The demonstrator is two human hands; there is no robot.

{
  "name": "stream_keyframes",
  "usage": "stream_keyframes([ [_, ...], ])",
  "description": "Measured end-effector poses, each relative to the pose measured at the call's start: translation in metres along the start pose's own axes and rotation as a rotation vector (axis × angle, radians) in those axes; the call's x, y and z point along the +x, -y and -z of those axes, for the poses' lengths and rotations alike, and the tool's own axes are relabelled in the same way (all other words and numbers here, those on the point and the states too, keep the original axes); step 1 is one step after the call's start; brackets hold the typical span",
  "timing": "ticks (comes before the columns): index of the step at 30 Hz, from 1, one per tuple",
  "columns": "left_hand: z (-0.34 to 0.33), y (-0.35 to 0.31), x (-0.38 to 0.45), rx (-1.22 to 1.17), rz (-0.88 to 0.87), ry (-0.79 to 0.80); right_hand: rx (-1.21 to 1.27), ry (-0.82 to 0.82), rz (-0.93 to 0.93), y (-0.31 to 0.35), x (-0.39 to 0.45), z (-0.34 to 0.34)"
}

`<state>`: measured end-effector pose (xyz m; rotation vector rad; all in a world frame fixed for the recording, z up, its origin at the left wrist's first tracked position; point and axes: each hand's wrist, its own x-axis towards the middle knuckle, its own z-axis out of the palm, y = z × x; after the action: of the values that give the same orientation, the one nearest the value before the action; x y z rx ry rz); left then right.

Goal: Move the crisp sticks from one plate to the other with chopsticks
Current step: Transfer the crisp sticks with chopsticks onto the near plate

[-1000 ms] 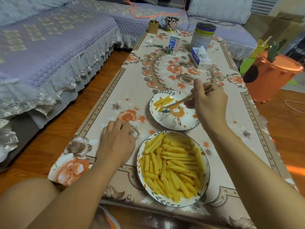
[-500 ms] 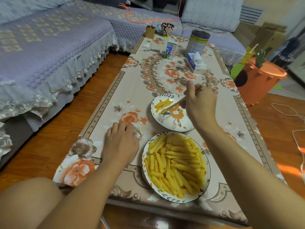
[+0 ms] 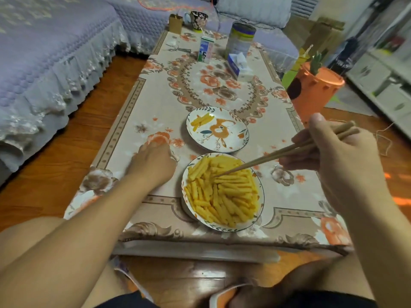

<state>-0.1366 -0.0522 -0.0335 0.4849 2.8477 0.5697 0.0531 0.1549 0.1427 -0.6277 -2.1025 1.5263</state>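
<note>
The right hand grips chopsticks; tips point lower left into the sticks, lying mostly up-down.

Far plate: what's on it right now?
The far plate holds a few crisp sticks at its left rear, lying on a painted orange motif. The rest is bare; nothing covers it.

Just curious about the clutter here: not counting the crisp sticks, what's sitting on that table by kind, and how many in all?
Plates: 2, the full near plate and the far plate
Cartons: 2, milk carton, brown carton
Mugs: 1
Tins: 1
Tissue boxes: 1
Scissors: 1
Total: 8
</note>
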Motion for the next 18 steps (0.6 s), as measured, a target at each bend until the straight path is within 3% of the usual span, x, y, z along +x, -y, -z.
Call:
stream_keyframes([
  [3, 0.01, 0.002, -0.002, -0.074, -0.002, 0.1, -0.007, 0.013, -0.015, -0.005, -0.018, 0.0],
  [8, 0.015, -0.001, -0.014, -0.002, -0.06, 0.218, -0.13, 0.071, 0.015, -0.001, -0.022, -0.003],
  [18, 0.016, -0.006, -0.027, 0.041, -0.102, 0.153, -0.146, 0.014, 0.149, 0.015, 0.033, -0.01],
])
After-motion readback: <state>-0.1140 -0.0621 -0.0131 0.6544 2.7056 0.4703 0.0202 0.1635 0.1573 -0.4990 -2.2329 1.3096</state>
